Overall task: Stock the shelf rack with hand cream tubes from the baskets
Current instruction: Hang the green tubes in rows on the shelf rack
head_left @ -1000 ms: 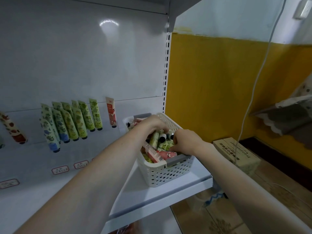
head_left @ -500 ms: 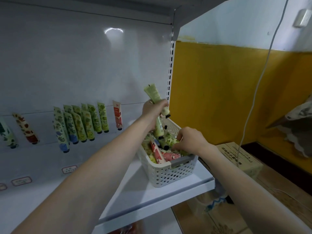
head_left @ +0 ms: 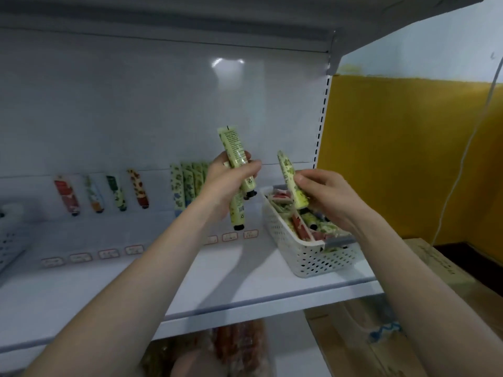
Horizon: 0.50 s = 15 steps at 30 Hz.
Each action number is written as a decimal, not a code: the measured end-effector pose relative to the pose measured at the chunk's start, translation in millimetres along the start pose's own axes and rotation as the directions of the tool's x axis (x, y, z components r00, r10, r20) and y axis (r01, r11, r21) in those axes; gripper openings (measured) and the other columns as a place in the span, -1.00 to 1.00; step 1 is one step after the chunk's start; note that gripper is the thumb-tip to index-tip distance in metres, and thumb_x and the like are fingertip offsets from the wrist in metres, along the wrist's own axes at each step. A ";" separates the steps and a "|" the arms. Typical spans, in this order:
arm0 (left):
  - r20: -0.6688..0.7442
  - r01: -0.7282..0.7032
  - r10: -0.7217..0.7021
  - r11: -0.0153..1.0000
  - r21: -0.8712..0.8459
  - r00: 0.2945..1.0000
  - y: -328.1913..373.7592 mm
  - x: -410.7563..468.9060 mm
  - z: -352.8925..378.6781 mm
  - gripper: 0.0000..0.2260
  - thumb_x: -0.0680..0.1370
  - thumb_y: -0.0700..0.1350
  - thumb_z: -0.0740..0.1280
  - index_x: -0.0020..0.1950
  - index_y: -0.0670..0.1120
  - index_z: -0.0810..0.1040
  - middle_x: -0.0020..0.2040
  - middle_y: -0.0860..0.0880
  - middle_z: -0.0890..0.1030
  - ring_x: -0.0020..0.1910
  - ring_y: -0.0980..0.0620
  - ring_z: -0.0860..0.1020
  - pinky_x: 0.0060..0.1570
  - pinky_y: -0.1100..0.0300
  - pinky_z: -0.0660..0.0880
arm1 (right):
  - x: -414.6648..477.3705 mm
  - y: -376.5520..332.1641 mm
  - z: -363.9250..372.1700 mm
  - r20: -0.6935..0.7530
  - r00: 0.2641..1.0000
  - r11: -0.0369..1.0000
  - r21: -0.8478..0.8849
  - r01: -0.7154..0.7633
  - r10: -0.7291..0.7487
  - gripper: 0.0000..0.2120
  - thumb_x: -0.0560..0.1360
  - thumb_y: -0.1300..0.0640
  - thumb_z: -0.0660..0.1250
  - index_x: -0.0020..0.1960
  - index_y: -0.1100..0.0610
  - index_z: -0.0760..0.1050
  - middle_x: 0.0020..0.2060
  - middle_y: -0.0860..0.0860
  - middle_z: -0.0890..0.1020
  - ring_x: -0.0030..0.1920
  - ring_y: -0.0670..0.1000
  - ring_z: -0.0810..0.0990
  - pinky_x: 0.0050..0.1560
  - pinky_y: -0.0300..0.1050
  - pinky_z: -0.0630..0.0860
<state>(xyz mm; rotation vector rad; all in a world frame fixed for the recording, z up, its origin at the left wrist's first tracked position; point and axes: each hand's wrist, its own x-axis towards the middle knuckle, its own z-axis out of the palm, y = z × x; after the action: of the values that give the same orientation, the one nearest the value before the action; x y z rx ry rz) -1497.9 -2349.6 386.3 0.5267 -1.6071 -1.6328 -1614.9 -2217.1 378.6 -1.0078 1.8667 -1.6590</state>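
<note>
step in hand: drawing stock from the basket (head_left: 321, 257), nothing placed from this handful yet. left hand (head_left: 226, 183) is up just left of the basket, fingers and thumb curled round two pale green tubes at once: upper tube (head_left: 233, 148) stands crimp end up, a little tilted; lower tube (head_left: 237, 213) hangs cap down below the palm. right hand (head_left: 326, 194) is over the basket, thumb and fingers pinching a third tube (head_left: 291, 180), leaf print, crimp up, cap end low above the pile. basket sits at the right end of the shelf (head_left: 245, 284), near the front lip, well filled with mixed pink and green tubes. on the back panel a green row (head_left: 185, 186) leans cap down, partly hidden behind the left hand; further left, four spaced tubes (head_left: 117, 194) of other prints. labels (head_left: 109, 253) run along the ledge below. judgement: the pick looks about done, three in hand; next move is to carry them left to the green row and stand each cap down against the panel beside its like. that calls for freeing one tube at a time from a two-tube grip, so the right hand's single tube probably goes first. risks: lower tube could slip from the shared grip; a nudge could topple the leaning row. task well short of done, going by the full basket
</note>
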 end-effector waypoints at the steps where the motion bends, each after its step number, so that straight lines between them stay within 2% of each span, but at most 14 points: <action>1: -0.005 -0.015 0.015 1.000 0.010 1.000 2.0 -8.3 -12.4 -0.84 0.45 -0.23 0.43 -0.16 -0.05 0.47 -0.27 -0.02 0.58 -0.27 0.06 0.56 -0.17 0.14 0.49 | -3.9 -1.3 11.3 0.059 0.998 0.995 0.094 -0.023 0.018 -0.86 0.53 0.18 0.28 0.06 0.15 0.54 -0.09 0.07 0.65 -0.09 0.02 0.61 0.05 -0.04 0.54; 3: -0.019 -0.055 0.055 0.998 0.024 0.998 5.3 -24.7 -36.4 -0.84 0.44 -0.21 0.43 -0.19 -0.04 0.46 -0.28 -0.01 0.58 -0.26 0.07 0.56 -0.17 0.16 0.48 | -11.3 -0.7 36.4 0.119 0.993 0.989 0.143 -0.020 0.003 -0.78 0.51 0.23 0.30 0.14 0.23 0.52 -0.14 0.05 0.62 -0.15 0.00 0.58 -0.05 -0.11 0.53; 7: -0.057 -0.115 0.123 0.985 0.130 0.991 9.9 -54.7 -78.0 -0.82 0.41 -0.19 0.47 -0.14 -0.07 0.47 -0.27 0.02 0.59 -0.29 0.12 0.58 -0.23 0.24 0.48 | -24.0 2.8 86.2 0.206 0.978 0.996 0.080 0.030 -0.045 -0.70 0.45 0.23 0.37 0.17 0.25 0.49 -0.13 0.03 0.57 -0.18 -0.06 0.55 -0.12 -0.18 0.49; 11: -0.149 -0.117 0.140 0.982 0.151 0.979 12.6 -77.0 -115.2 -0.78 0.39 -0.26 0.47 -0.15 -0.06 0.45 -0.29 0.05 0.56 -0.39 0.22 0.55 -0.35 0.34 0.44 | -36.0 3.7 125.1 0.295 0.952 0.997 0.039 0.070 -0.079 -0.76 0.43 0.23 0.40 0.08 0.17 0.49 -0.16 0.02 0.57 -0.18 -0.09 0.56 -0.17 -0.26 0.52; 13: -0.182 -0.106 0.134 0.982 0.158 0.974 10.8 -84.9 -130.2 -0.78 0.39 -0.27 0.47 -0.16 -0.06 0.46 -0.29 0.04 0.56 -0.35 0.18 0.56 -0.33 0.32 0.46 | -40.6 5.4 139.3 0.340 0.938 0.996 0.067 0.053 -0.073 -0.78 0.43 0.24 0.39 0.06 0.17 0.49 -0.15 0.03 0.59 -0.17 -0.07 0.59 -0.15 -0.26 0.56; 15: -0.198 -0.089 0.124 0.981 0.174 0.972 7.6 -90.7 -140.7 -0.79 0.39 -0.27 0.47 -0.15 -0.08 0.47 -0.25 0.02 0.58 -0.25 0.09 0.58 -0.22 0.22 0.51 | -44.8 6.7 149.2 0.400 0.914 0.994 0.109 0.018 -0.060 -0.83 0.45 0.25 0.37 0.03 0.16 0.51 -0.13 0.05 0.61 -0.13 -0.03 0.62 -0.09 -0.20 0.60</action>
<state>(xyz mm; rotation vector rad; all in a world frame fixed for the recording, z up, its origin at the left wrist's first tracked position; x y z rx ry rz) -1334.4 -2371.8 357.0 0.6620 -1.5915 -1.3265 -1477.8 -2279.9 339.1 -1.2411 1.4833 -1.4182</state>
